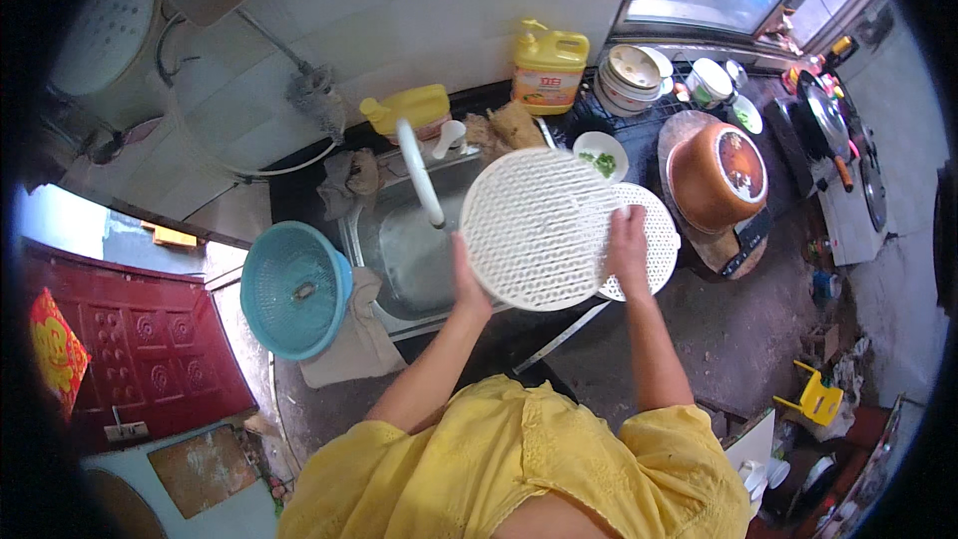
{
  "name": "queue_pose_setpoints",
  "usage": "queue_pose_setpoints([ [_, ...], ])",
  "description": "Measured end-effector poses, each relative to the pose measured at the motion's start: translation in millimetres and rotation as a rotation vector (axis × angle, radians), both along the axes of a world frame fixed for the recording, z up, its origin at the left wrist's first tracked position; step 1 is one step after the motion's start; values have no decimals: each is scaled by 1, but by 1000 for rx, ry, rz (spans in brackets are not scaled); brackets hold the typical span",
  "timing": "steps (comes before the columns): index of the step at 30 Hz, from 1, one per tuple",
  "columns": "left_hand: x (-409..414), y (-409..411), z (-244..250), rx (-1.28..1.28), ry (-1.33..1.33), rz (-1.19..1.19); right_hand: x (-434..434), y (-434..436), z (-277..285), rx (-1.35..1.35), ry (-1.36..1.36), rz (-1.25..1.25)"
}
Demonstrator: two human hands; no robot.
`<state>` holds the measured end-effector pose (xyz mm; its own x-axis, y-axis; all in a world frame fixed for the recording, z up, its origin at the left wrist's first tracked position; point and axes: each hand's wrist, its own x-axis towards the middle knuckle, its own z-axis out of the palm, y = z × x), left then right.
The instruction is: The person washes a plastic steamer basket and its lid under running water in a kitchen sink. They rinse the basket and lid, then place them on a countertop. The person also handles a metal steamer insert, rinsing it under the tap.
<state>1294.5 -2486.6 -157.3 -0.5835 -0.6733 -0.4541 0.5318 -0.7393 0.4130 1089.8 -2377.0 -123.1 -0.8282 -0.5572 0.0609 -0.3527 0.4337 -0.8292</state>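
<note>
Both my hands hold a round white perforated plastic tray (539, 228) over the right part of a metal sink (415, 262). My left hand (470, 281) grips its left rim, and my right hand (629, 251) is at its right rim, slightly blurred. A smaller white perforated round piece (650, 239) lies behind my right hand; whether that hand touches it I cannot tell. The white faucet (420, 176) stands just left of the tray. Beyond the tray is a white bowl (617, 150) with chopped greens.
A teal basket (292, 292) sits left of the sink on a cloth (359, 359). Behind stand a yellow detergent jug (550, 71) and stacked bowls (629, 86). At right, an upturned brown pot (711, 176) rests on a round board (677, 135) beside a cleaver (748, 243).
</note>
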Motion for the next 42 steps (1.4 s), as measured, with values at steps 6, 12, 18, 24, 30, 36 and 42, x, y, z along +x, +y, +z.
queue_pose_setpoints([
  [6, 50, -18, -51, 20, -40, 391, 53, -69, -72, 552, 288, 527],
  [12, 57, -66, -81, -160, -760, 514, 164, -132, -93, 121, 20, 672],
  [18, 44, -84, -51, -416, -1275, 224, 120, -189, -120, -215, -356, 583],
  [24, 20, -80, -51, -870, -1224, 219, 148, -151, -84, -296, -714, 418],
  [30, -8, -77, -44, -960, -956, -224, 90, -139, -113, -282, -639, 367],
  [36, 0, -89, -12, -461, -1030, -317, 129, -108, -97, -240, -215, 415],
  [42, 35, -80, -46, -683, -736, -415, 122, -150, -72, 78, 378, 781],
])
